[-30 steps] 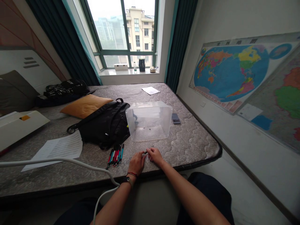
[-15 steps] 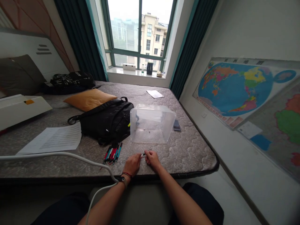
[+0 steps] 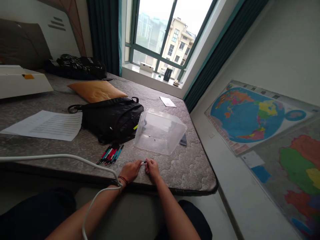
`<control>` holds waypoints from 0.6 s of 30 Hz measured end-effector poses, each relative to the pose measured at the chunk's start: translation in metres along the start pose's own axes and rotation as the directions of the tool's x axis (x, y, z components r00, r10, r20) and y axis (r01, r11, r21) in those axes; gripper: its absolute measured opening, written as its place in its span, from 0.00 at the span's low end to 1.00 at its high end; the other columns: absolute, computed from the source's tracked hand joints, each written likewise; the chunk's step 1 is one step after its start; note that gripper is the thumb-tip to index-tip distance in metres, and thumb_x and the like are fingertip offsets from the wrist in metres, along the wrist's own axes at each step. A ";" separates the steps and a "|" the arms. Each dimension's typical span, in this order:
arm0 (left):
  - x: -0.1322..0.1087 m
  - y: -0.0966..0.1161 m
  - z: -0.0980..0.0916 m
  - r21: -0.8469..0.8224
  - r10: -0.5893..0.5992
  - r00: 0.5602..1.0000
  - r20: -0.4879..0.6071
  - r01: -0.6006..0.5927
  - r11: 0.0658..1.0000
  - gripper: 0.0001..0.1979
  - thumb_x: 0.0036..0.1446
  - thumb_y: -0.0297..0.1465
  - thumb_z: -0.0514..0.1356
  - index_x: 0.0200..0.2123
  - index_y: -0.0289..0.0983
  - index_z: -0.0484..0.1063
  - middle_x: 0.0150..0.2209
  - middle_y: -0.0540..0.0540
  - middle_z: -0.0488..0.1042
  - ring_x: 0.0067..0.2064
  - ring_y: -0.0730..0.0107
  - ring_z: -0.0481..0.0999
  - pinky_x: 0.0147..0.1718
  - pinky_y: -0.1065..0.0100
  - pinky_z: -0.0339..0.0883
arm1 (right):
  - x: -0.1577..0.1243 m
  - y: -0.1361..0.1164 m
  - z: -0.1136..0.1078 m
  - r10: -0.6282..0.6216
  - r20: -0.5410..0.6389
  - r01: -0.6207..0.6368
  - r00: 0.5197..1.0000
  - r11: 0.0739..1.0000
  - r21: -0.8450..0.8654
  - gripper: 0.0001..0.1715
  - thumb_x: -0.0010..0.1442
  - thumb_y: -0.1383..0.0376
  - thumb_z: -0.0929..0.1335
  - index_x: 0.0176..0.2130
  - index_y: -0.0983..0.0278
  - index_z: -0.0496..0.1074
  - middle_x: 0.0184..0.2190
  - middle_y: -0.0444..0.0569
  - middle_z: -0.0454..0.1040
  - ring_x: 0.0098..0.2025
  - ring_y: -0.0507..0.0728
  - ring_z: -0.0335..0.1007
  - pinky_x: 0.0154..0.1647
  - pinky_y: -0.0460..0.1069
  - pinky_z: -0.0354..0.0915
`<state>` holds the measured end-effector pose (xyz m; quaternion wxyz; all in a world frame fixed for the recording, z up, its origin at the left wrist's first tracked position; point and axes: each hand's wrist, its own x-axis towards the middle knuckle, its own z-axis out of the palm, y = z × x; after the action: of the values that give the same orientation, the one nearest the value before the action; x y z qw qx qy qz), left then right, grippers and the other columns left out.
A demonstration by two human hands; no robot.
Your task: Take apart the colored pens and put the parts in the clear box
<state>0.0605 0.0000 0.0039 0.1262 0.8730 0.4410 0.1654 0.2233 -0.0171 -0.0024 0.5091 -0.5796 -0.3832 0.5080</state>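
Both grips are closed: our left hand [image 3: 130, 170] and right hand [image 3: 152, 168] pinch a small pen part [image 3: 143, 162] between them, just inside the mattress [image 3: 195, 173] edge. Beside our left hand lies a bundle of coloured pens [image 3: 110, 154]. Farther on sits a clear plastic box [image 3: 160, 131] holding tiny metal bits [image 3: 152, 137], with a black backpack [image 3: 112, 120] just to its left and a printed sheet [image 3: 45, 125] beyond.
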 end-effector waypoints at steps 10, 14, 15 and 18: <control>0.001 0.003 -0.005 0.007 -0.039 0.998 0.044 0.039 0.999 0.20 0.70 0.39 0.38 0.43 0.40 0.67 0.39 0.42 0.77 0.35 0.63 0.77 0.33 0.66 0.61 | 0.000 0.001 0.003 0.004 -0.009 -0.004 1.000 1.000 0.002 0.25 0.56 0.45 0.67 0.25 0.62 0.63 0.15 0.38 0.65 0.13 0.46 0.56 0.12 0.42 0.51; 0.002 0.003 -0.006 0.010 -0.049 0.997 0.053 0.049 0.999 0.20 0.70 0.38 0.38 0.43 0.40 0.67 0.39 0.42 0.78 0.35 0.62 0.78 0.31 0.66 0.61 | 0.000 0.000 0.002 0.009 0.018 -0.009 1.000 1.000 -0.010 0.24 0.56 0.46 0.66 0.25 0.62 0.63 0.15 0.37 0.64 0.13 0.47 0.56 0.12 0.43 0.52; 0.002 0.003 -0.006 0.005 -0.054 0.997 0.056 0.054 0.999 0.20 0.70 0.38 0.38 0.43 0.40 0.67 0.39 0.42 0.78 0.35 0.62 0.78 0.31 0.66 0.61 | 0.000 0.000 0.002 0.003 0.032 -0.002 0.999 1.000 -0.011 0.23 0.56 0.46 0.66 0.26 0.62 0.63 0.14 0.37 0.64 0.13 0.47 0.56 0.13 0.43 0.52; 0.001 0.002 -0.007 -0.004 -0.064 0.996 0.062 0.064 0.998 0.20 0.70 0.38 0.38 0.42 0.40 0.68 0.38 0.42 0.78 0.35 0.62 0.78 0.31 0.66 0.61 | -0.001 0.000 0.000 -0.025 0.061 0.025 0.998 1.000 -0.002 0.21 0.57 0.48 0.66 0.28 0.62 0.65 0.14 0.36 0.64 0.13 0.47 0.56 0.13 0.42 0.53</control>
<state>0.0602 0.0003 0.0112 0.1478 0.8627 0.4641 0.1358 0.2230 -0.0180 -0.0025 0.5026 -0.5597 -0.4065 0.5185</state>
